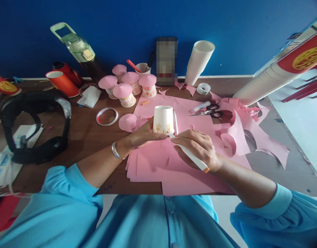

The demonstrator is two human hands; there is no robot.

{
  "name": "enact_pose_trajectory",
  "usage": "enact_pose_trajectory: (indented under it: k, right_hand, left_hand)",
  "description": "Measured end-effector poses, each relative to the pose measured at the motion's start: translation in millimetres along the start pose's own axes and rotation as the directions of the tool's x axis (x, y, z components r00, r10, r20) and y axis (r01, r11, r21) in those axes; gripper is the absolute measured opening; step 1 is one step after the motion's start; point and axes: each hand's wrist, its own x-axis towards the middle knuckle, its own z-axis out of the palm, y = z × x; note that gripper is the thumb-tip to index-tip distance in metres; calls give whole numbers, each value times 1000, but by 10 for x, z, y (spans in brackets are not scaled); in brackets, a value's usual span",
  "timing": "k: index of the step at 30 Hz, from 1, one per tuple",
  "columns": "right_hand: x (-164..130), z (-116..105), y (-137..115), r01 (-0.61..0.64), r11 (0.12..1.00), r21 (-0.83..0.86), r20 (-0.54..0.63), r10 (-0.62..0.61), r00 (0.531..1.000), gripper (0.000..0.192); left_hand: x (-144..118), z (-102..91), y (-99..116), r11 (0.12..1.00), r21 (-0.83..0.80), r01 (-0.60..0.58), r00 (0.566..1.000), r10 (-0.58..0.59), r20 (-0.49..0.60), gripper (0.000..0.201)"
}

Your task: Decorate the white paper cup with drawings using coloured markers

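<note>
My left hand (pixel 145 133) is closed around a white paper cup (pixel 163 117), held upside down with its base facing up. Orange flower and stem drawings run along the cup's lower band. In my right hand (pixel 197 146) is a white marker pen (pixel 192 157) with an orange end, its tip at the lower right of the cup's drawn band. Beneath both hands lie stacked pink paper sheets (pixel 148 168). A second white pen (pixel 175 122) rests on the sheets just right of the cup. A pink paper cone (pixel 128 122) lies left of the cup.
Several decorated cups with pink cone tops (pixel 122 91) stand behind. Scissors (pixel 212 111), a glue stick (pixel 200 107), a tape roll (pixel 203 88) and pink scraps (pixel 241 131) lie right. Stacked cups (pixel 200 62), a bottle (pixel 81 48) and a phone (pixel 166 58) stand near the wall; a black headset (pixel 8 127) lies left.
</note>
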Motion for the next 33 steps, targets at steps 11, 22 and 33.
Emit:
enact_pose_trajectory:
  k: [11, 22, 33]
  right_hand:
    - [21, -67, 26, 6, 997, -83, -33, -8, 999, 23]
    - [-26, 6, 39, 14, 1000, -15, 2, -14, 1000, 29]
    - [-7, 20, 23, 23, 1000, -14, -2, -23, 1000, 28]
  left_hand:
    - [-10, 32, 46, 994, -108, -2, 1000, 0, -12, 37]
    - [3, 30, 40, 996, -81, -28, 999, 29, 18, 53]
    - [12, -20, -83, 1000, -13, 0, 998, -1, -63, 61]
